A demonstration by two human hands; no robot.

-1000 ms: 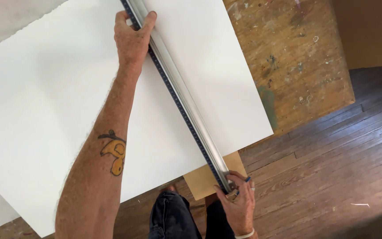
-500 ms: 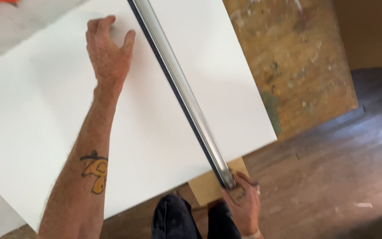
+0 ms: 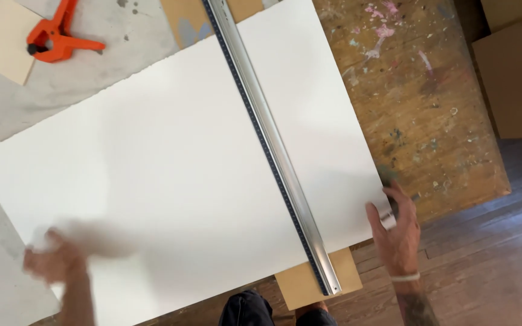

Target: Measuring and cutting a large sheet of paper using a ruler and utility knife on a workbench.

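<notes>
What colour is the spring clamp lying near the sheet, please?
The spring clamp is orange with black tips, seen in the head view.
</notes>
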